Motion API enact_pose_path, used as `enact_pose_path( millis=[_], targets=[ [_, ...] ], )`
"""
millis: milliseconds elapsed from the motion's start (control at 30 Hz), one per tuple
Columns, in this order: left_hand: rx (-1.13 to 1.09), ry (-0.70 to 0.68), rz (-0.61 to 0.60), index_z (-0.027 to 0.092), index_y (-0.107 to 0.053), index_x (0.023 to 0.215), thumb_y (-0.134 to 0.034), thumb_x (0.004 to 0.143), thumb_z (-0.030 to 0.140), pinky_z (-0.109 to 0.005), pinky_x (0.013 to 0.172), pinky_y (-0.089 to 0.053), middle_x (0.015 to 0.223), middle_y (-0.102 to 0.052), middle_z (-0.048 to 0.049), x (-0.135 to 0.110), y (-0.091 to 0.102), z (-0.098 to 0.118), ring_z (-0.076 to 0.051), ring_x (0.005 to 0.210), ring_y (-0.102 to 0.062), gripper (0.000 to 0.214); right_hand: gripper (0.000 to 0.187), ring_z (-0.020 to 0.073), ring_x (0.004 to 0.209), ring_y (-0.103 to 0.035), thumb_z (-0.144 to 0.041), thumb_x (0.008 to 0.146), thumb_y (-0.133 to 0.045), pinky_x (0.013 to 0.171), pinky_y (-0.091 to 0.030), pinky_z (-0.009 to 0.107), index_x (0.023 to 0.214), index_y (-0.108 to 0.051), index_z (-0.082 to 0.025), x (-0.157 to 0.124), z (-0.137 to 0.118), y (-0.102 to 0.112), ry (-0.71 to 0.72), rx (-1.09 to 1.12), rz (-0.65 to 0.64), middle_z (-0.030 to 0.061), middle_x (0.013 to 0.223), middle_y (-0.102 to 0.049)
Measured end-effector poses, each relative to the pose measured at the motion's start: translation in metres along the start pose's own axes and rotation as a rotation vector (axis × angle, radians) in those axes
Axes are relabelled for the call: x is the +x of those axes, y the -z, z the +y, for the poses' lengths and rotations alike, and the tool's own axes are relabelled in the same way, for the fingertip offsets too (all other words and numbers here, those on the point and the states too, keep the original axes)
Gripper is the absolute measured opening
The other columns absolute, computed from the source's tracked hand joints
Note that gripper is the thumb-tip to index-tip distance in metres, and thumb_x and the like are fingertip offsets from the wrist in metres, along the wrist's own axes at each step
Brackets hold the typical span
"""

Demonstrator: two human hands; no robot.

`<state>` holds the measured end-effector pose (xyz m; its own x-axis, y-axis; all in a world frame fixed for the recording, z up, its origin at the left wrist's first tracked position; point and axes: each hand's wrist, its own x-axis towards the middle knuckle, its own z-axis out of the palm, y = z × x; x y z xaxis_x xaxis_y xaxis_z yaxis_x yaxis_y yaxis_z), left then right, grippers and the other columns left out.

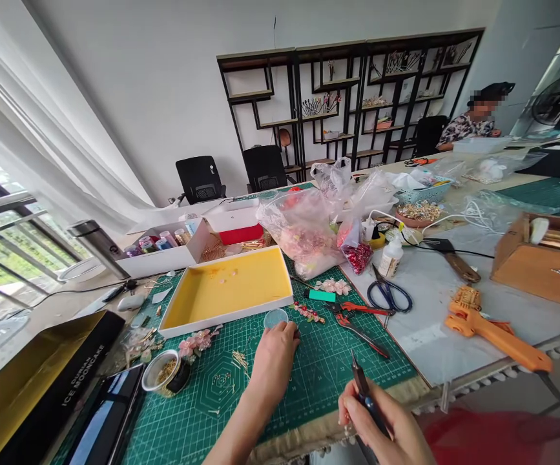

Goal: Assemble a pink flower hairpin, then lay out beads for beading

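My left hand (274,358) reaches forward over the green cutting mat (309,381). Its fingers are curled around a small round teal-lidded container (276,318) at the front edge of the yellow tray (226,290). My right hand (386,429) is low at the mat's near edge, closed on a dark pair of pliers (363,384) whose tip points up and away. A beaded flower hairpin (307,312) lies just right of the container. Red-handled pliers (360,320) lie beyond my right hand.
Blue scissors (389,294), an orange glue gun (495,332), a wooden box (544,261), plastic bags of beads (309,236), a small bowl of gold parts (166,373), a black-and-gold box (32,387) and a tablet (105,416) surround the mat. A person sits at the far right (473,123).
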<state>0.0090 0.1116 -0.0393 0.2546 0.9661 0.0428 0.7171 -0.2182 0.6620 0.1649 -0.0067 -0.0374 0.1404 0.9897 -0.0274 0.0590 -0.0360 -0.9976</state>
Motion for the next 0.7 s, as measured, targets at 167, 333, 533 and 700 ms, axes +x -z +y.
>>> enact_pose_path(
  millis=[167, 333, 533, 700],
  targets=[
    [-0.224, 0.034, -0.014, 0.021, -0.051, 0.071, -0.051, 0.082, 0.015, -0.037, 0.082, -0.033, 0.076, -0.054, -0.0033, -0.006, 0.005, 0.002, -0.021, 0.075, -0.048, 0.013, 0.033, 0.0141, 0.063, -0.056, -0.051, 0.088, -0.051, 0.061, -0.043, 0.018, 0.072, -0.057, -0.022, 0.003, -0.003, -0.006, 0.07, -0.051, -0.001, -0.0009, 0.066, -0.06],
    [-0.649, 0.083, -0.096, 0.019, -0.048, 0.081, -0.043, 0.091, 0.043, -0.026, 0.067, -0.04, 0.072, -0.048, 0.0009, -0.045, 0.022, 0.018, -0.014, 0.066, -0.045, 0.026, 0.031, 0.013, 0.067, -0.059, -0.049, 0.09, -0.048, 0.059, -0.042, 0.016, 0.078, -0.059, -0.023, 0.002, -0.018, -0.023, 0.115, -0.062, -0.005, -0.0007, 0.075, -0.065],
    [-1.479, 0.271, -0.113, 0.013, -0.057, 0.069, -0.075, 0.077, 0.037, -0.019, 0.067, -0.04, 0.064, -0.049, 0.0023, -0.085, 0.025, 0.024, -0.008, 0.062, -0.042, 0.03, 0.025, 0.0117, 0.07, -0.062, -0.043, 0.091, -0.049, 0.068, -0.044, 0.016, 0.078, -0.058, -0.024, -0.003, -0.025, -0.053, 0.253, -0.057, -0.012, -0.0032, 0.072, -0.063],
    [-1.542, 0.279, -0.031, 0.013, -0.064, 0.068, -0.081, 0.072, 0.033, -0.018, 0.066, -0.04, 0.06, -0.051, 0.0028, -0.096, 0.032, 0.019, -0.007, 0.06, -0.044, 0.027, 0.024, 0.0139, 0.069, -0.063, -0.043, 0.09, -0.05, 0.066, -0.045, 0.019, 0.08, -0.06, -0.023, -0.008, -0.021, -0.068, 0.293, -0.131, 0.012, -0.0011, 0.073, -0.065]
  ],
)
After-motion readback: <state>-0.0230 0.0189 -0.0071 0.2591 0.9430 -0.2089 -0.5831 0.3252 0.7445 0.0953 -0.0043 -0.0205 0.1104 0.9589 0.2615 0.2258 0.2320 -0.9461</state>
